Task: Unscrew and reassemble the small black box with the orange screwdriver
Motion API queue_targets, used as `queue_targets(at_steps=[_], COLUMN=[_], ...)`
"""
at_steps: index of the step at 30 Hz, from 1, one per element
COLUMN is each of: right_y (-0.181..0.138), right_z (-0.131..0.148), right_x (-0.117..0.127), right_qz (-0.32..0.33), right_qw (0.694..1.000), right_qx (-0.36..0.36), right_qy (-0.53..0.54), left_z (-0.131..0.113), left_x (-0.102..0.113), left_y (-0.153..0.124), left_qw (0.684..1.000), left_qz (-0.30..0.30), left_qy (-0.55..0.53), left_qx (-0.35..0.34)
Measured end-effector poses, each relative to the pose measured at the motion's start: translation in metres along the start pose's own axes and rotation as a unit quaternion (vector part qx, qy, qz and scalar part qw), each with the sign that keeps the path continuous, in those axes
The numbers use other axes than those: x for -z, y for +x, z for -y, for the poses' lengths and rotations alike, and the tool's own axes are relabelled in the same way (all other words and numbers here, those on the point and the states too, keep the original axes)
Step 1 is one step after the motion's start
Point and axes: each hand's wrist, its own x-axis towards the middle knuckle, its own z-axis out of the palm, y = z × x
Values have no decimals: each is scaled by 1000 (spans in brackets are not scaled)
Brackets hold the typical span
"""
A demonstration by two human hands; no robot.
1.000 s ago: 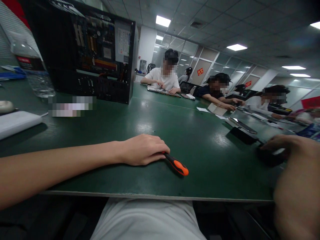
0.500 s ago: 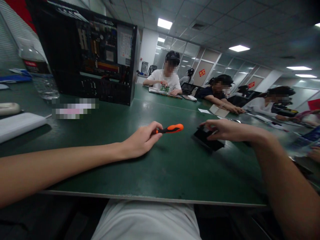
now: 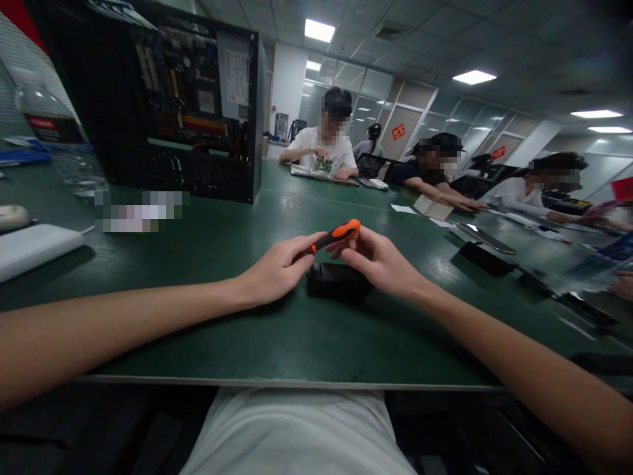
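Observation:
Near the table's middle, my left hand (image 3: pixel 277 272) is closed around the lower end of an orange-and-black screwdriver (image 3: pixel 343 232). Its handle points up and to the right; the shaft is hidden by my fingers. My right hand (image 3: pixel 383 260) is at the handle's far end, fingers curved and thumb apart from them, not wrapped round it. Whether those fingertips touch the handle is hard to see. Below both hands a black box-shaped part (image 3: pixel 339 282) rests on the green table (image 3: pixel 297 343).
An open computer case (image 3: pixel 198 112) stands at the back left, beside a plastic bottle (image 3: pixel 64 138). A white object (image 3: pixel 39 247) lies at the left edge. Dark parts (image 3: pixel 484 257) and a phone-like slab (image 3: pixel 482 237) lie to the right. Several people sit across the table.
My right hand has brought the black part leftward to the table's middle, released it, and risen to the screwdriver handle. The screwdriver is tilted up more in my left hand.

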Motion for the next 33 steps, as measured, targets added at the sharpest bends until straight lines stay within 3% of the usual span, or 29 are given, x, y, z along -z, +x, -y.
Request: queue_targets(at_steps=[2, 5, 8, 10, 13, 15, 17, 21, 24, 28, 33], right_y=[3, 5, 3, 1, 2, 4, 10, 28, 43, 54, 52], right_z=[-4, -3, 5, 11, 22, 31, 41, 65, 83, 102, 110], right_x=[-3, -7, -7, -2, 16, 30, 43, 57, 65, 82, 101], right_qz=[-64, -103, -119, -167, -237, -243, -219, -127, 21, 205, 261], right_qw=[994, 985, 986, 982, 968, 966, 970, 974, 976, 946, 925], right_qx=[-30, -26, 0, 21, 58, 81, 106, 171, 169, 150, 156], right_qy=[85, 137, 116, 90, 62, 44, 13, -72, -139, -203, -229], left_z=[-1, -4, -7, -7, -8, -10, -14, -21, -23, -23, -20], left_x=[-2, -3, -3, -3, -4, -8, -13, -21, -20, -13, -10], left_y=[-1, -2, -3, -3, 0, 3, 7, 11, 10, 6, 3], left_qw=[999, 994, 992, 994, 997, 996, 994, 991, 990, 988, 988], left_qz=[9, 26, 33, 27, 30, 60, 85, 78, 94, 114, 125], left_qy=[40, 101, 120, 103, 67, 53, 46, 34, 20, 13, 16], left_qx=[-12, -20, -31, -25, 12, 39, 60, 100, 105, 99, 93])
